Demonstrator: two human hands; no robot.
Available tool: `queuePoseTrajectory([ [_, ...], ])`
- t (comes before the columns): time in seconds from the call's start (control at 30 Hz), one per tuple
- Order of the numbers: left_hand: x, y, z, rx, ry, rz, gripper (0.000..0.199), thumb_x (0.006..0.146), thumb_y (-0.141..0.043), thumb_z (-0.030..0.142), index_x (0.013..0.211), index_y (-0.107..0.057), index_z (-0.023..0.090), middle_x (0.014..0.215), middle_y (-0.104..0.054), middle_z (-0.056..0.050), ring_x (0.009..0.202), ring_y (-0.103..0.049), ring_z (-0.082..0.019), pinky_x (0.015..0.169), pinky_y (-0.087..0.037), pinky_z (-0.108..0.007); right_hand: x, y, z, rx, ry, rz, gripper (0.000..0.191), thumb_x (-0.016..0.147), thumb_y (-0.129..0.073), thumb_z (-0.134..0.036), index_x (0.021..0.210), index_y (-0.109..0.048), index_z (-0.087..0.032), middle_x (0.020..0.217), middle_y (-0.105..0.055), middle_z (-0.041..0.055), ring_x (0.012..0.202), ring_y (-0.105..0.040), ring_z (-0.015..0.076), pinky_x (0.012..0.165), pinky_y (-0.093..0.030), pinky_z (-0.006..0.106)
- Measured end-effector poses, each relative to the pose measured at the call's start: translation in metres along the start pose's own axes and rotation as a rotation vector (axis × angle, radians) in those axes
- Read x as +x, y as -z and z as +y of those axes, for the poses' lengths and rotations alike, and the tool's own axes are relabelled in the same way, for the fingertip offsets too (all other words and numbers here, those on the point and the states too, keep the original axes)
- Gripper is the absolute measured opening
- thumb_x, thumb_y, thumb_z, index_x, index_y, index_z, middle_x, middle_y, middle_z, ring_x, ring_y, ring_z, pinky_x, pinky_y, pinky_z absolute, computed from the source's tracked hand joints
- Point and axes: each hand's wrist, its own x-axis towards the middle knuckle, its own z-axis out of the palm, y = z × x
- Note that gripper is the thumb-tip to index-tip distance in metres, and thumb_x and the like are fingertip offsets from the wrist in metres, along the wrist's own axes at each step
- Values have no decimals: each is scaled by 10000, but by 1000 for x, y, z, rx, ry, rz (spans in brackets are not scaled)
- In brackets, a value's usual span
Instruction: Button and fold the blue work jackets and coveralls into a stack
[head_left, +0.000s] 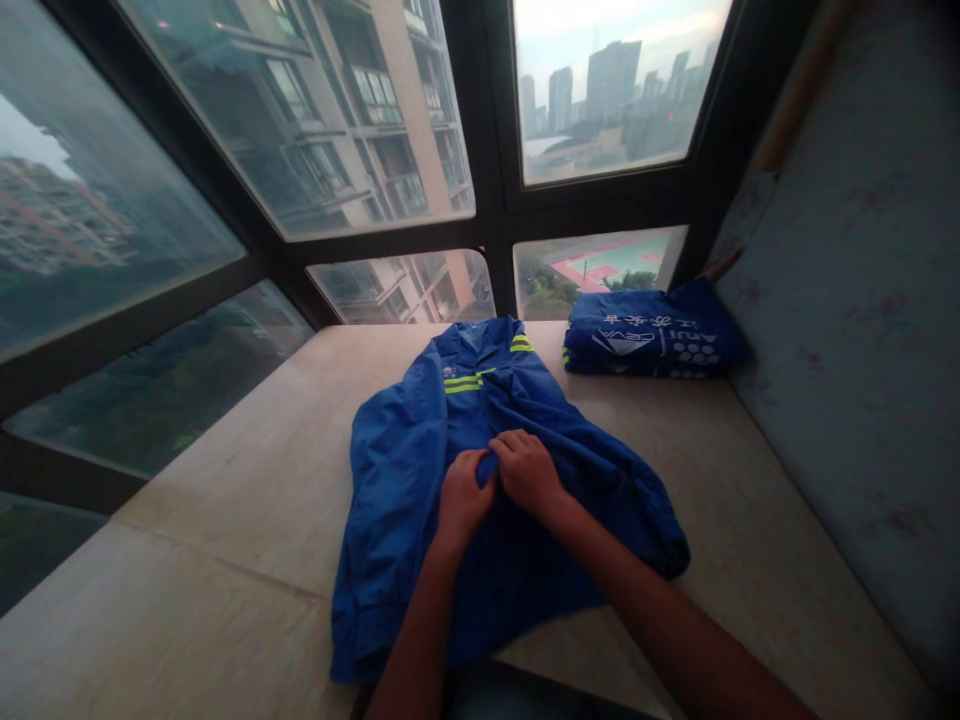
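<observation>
A blue work jacket (pixel 397 450) with yellow-green stripes lies front side up, its collar toward the window and its sleeves out along both sides. Over its middle front, my left hand (pixel 465 490) pinches the cloth near the front edge. Close beside it, my right hand (pixel 525 465) grips the same edge, fingers bent and thumb tucked in. The two hands almost meet at the fingertips. Whether a button sits between the fingers is hidden.
Folded blue clothing (pixel 652 335) with white print lies at the back right, by the wall (pixel 847 330). The jacket rests on a pale stone-like ledge (pixel 247 470). Dark-framed windows (pixel 495 200) border the ledge at the back and left.
</observation>
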Motion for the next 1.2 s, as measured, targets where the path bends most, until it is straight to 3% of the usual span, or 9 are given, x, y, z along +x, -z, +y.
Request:
queuePoseTrajectory([
  [0.17, 20, -37, 2, 81, 73, 93, 350, 786, -657, 203, 1128, -645, 127, 1123, -649, -150, 1078, -601, -283, 980, -465, -430, 15, -38, 31, 31, -108, -38, 236, 944, -506, -171, 1073, -702, -197, 1017, -685, 81, 968, -609, 190, 854, -444, 270],
  [0.27, 19, -46, -2, 112, 77, 125, 304, 819, -642, 247, 1105, -663, 147, 1125, -652, -136, 1059, -595, -281, 953, -467, -424, 13, -50, 44, 65, -100, -30, 235, 959, -501, -187, 1066, -709, -201, 1024, -689, 62, 984, -612, 176, 879, -440, 255],
  [0.47, 22, -46, -11, 130, 35, 115, 305, 865, -489, 108, 1069, -703, 182, 1085, -695, -88, 1012, -598, -238, 920, -468, -366, 8, -52, 45, 115, -63, -41, 240, 963, -496, -204, 1072, -709, -218, 1042, -689, 58, 991, -614, 172, 886, -441, 253],
  [0.67, 25, -46, -14, 116, -12, 94, 347, 858, -448, 70, 1052, -716, 178, 1030, -698, -74, 963, -595, -222, 879, -473, -331, 9, -49, 41, 92, -121, -50, 301, 968, -467, -204, 1193, -666, -224, 1061, -688, 71, 970, -622, 181, 824, -440, 246],
  [0.93, 25, -44, -13, 84, -51, 56, 361, 861, -422, 72, 1032, -722, 176, 999, -684, -75, 955, -591, -222, 886, -475, -331, 14, -44, 34, 50, -177, -83, 265, 974, -443, -212, 1021, -704, -212, 1010, -692, 58, 927, -631, 168, 788, -428, 238],
  [1.2, 29, -40, -16, 18, -61, 44, 354, 850, -426, 58, 1003, -721, 180, 999, -681, -73, 964, -617, -200, 903, -493, -323, 14, -41, 25, -22, -187, -92, 284, 999, -393, -209, 1005, -676, -198, 1028, -666, 80, 903, -625, 182, 777, -431, 266],
])
